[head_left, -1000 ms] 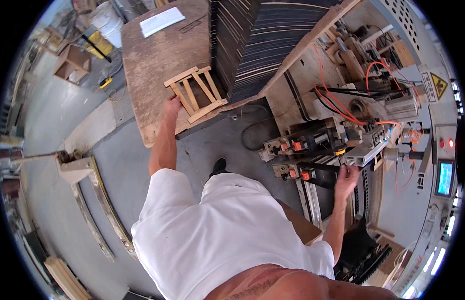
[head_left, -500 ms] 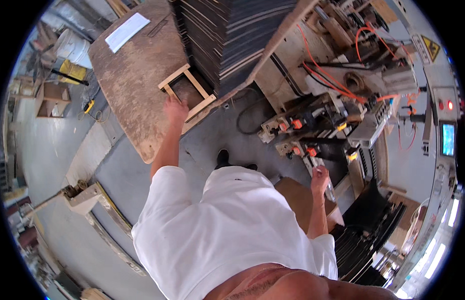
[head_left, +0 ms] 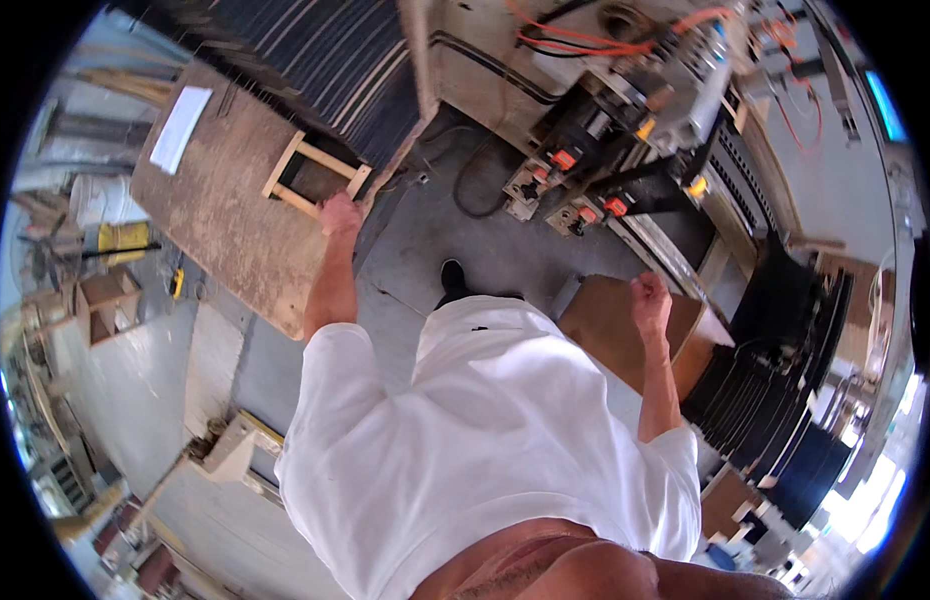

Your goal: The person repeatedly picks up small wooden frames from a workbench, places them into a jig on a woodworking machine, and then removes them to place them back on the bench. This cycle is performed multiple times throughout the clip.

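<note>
A small rectangular frame of pale wood strips (head_left: 330, 162) lies flat near the edge of a worn wooden tabletop (head_left: 210, 190). My left hand (head_left: 340, 213) is closed at its near corner, the fingers against the wood and partly hidden. My right hand (head_left: 650, 300) is raised over a brown board (head_left: 615, 325) at the right, apart from the machine. Its fingers are curled; whether anything small is in them cannot be seen.
Dark strips in a tall stack (head_left: 325, 60) stand behind the frame. A machine with orange-tipped clamps (head_left: 563, 160) and orange hoses (head_left: 605, 45) fills the far right. More black strips (head_left: 755, 400) lie at the right. A white sheet (head_left: 181, 130) rests on the tabletop.
My view has turned to the right. My left hand has shifted along the frame to its near corner. My right hand has come away from the machine's clamp area toward me.
</note>
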A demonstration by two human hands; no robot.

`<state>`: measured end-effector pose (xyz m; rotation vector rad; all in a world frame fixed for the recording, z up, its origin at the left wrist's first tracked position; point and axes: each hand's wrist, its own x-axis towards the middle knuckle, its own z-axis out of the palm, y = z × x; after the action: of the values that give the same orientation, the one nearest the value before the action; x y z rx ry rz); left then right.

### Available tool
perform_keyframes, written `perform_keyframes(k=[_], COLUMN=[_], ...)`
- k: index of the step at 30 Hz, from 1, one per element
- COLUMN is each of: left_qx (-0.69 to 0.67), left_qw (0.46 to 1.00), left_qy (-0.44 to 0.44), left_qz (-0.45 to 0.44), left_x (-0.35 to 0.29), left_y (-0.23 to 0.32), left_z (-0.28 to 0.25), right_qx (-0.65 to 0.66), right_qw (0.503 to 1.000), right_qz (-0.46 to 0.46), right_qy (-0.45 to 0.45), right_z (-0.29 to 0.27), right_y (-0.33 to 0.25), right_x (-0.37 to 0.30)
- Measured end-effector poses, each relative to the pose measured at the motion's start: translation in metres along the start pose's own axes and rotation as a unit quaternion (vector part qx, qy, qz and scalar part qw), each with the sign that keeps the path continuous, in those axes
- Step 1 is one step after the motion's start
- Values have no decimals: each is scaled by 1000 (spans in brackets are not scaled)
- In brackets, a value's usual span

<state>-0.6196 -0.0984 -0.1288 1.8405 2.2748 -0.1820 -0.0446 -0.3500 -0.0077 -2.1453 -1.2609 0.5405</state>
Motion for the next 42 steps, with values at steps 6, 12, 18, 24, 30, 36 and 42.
perform_keyframes(k=[6, 12, 18, 24, 30, 36, 42], left_qx=[70, 53, -349, -523, -634, -714, -782], left_qw=[992, 957, 908, 776, 671, 605, 541], left_qy=[88, 267, 67, -130, -216, -314, -306], left_qz=[55, 100, 222, 326, 318, 158, 56], left_x=[11, -29, -117, -200, -162, -65, -8], left_y=[2, 40, 174, 370, 534, 680, 759], left_z=[21, 30, 73, -11, -92, -147, -148], right_qx=[-60, -152, -423, -320, -244, -134, -225], right_qw=[997, 965, 815, 832, 832, 863, 905], right_qz=[42, -100, 28, 274, 274, 126, -12], right_qy=[5, 187, 394, 360, 416, 471, 362], right_z=[-60, -201, -355, -401, -390, -358, -315], right_y=[25, -62, -38, 42, 21, -32, -81], right_x=[-34, -69, -126, -198, -184, -147, -69])
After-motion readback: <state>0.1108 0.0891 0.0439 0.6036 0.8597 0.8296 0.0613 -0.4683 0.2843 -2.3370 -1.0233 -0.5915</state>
